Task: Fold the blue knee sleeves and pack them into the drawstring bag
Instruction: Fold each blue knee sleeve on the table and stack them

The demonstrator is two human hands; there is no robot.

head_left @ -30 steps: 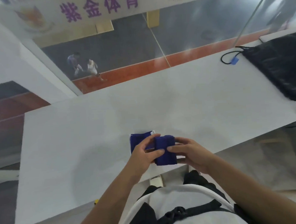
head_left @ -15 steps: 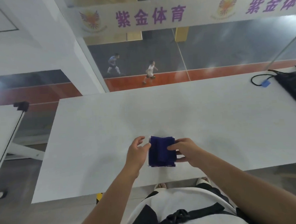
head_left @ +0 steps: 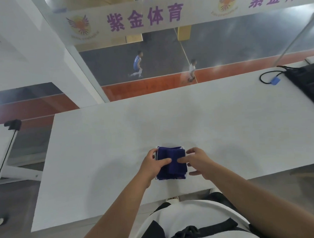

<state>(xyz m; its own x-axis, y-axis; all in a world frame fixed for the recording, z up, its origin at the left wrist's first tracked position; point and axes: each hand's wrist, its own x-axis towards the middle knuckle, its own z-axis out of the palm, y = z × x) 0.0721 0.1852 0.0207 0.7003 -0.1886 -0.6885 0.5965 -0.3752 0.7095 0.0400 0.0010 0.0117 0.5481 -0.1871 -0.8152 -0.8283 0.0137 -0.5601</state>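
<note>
1. A person standing at a long white table (head_left: 224,134) squares up a compact stack of soft, knitted, dark blue knee sleeves (head_left: 171,153), which lies flat near the table's front edge, directly before the body.

2. The left hand (head_left: 151,166) grasps the stack from its left side: the thumb (head_left: 165,161) lies across the top layer while the fingers wrap round the left edge.

3. The right hand (head_left: 200,161) is released rather than clenched. Its straight index finger (head_left: 180,160) touches the top of the stack close to the left thumb; the other fingers spread loosely just beside the right edge and clasp nothing.

4. The black fabric drawstring bag (head_left: 310,85) lies at the far right end of the table, well apart from the sleeves and partly cut off by the frame. A small blue tag (head_left: 274,81) lies just beside it. Whether the bag's mouth is open cannot be made out.

5. Progress, judged from the layout: the folding looks essentially done, since the sleeves form one neat, layered block with only light tidying in hand. How many sleeves make up the block cannot be told.

6. What is left appears to be the whole packing half: lifting the block, carrying it across to the bag, opening the mouth, sliding the sleeves in and likely drawing the bag shut.
</note>
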